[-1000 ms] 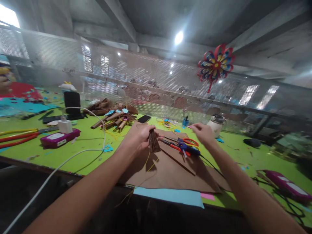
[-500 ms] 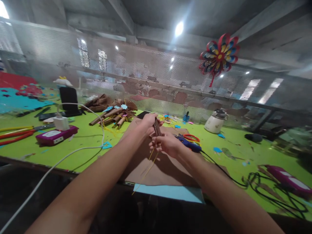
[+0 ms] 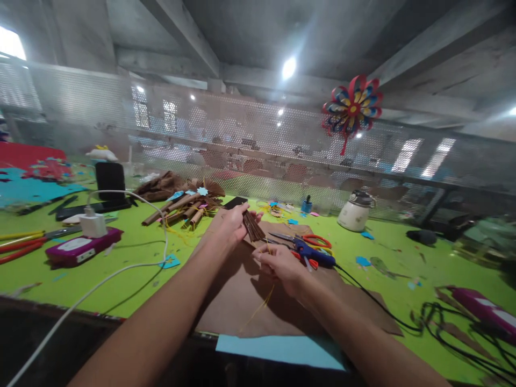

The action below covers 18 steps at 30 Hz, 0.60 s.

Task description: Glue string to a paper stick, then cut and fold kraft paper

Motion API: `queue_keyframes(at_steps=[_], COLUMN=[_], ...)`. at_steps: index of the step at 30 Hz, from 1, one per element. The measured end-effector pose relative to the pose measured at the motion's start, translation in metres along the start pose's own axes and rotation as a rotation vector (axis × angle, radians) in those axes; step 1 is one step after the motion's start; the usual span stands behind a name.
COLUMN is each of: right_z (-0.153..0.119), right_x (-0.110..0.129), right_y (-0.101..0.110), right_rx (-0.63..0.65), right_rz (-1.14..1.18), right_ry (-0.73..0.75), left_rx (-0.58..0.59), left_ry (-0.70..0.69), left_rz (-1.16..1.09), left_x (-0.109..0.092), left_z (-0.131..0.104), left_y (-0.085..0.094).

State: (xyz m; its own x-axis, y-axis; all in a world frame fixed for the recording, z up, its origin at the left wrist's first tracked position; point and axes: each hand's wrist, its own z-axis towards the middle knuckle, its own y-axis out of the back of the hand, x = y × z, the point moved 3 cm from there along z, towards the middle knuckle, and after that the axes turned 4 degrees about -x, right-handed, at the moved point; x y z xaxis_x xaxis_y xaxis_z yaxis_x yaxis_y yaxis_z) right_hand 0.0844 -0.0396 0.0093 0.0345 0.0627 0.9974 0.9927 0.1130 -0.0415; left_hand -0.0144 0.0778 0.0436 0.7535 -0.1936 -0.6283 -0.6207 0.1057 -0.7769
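My left hand [image 3: 236,224] is closed around a pleated piece of brown paper [image 3: 253,228], whose folds spread slightly toward me at the lower end. Just below and right of it, my right hand [image 3: 280,264] pinches a thin yellow string [image 3: 264,303] that trails down over a brown paper sheet [image 3: 226,303]. Part of the string runs up to the pleats; whether it is tied there I cannot make out. Right of my right hand lie a blue glue gun [image 3: 312,252] and scissors with orange handles [image 3: 316,240].
Rolled brown papers [image 3: 173,207] are piled at back left. A white cable [image 3: 166,236] loops from a charger on a purple power strip [image 3: 84,247]. A white jug [image 3: 355,212] stands at back right, a black cord [image 3: 366,295] nearer. Light blue paper [image 3: 278,352] overhangs the front edge.
My right hand has drawn down and slightly right, away from the pleated paper, with the string. The paper has tilted, showing more of its folds. The whole view has shifted a little.
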Motion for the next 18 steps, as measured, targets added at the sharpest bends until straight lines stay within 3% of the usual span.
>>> queue_keyframes(at_steps=[4, 10, 12, 16, 18], right_z=[-0.006, -0.015, -0.014, -0.010, -0.006], right_x=[0.000, -0.005, 0.002, 0.030, 0.038], right_y=[0.000, 0.016, 0.030, 0.055, 0.054], right_rx=[-0.031, -0.015, -0.118, -0.499, -0.550], right_rz=[-0.059, -0.379, -0.465, -0.595, -0.610], right_ry=[0.047, 0.080, 0.175, 0.527, 0.600], left_rx=[0.006, 0.125, 0.166, 0.226, 0.242], left_ry=[-0.106, -0.279, -0.307, -0.309, -0.294], left_rz=[0.081, 0.153, 0.178, 0.210, 0.221], left_x=[-0.008, -0.018, -0.019, -0.017, -0.015], left_z=[-0.008, -0.025, -0.028, -0.035, -0.040], left_y=[-0.003, -0.018, -0.020, -0.025, -0.027])
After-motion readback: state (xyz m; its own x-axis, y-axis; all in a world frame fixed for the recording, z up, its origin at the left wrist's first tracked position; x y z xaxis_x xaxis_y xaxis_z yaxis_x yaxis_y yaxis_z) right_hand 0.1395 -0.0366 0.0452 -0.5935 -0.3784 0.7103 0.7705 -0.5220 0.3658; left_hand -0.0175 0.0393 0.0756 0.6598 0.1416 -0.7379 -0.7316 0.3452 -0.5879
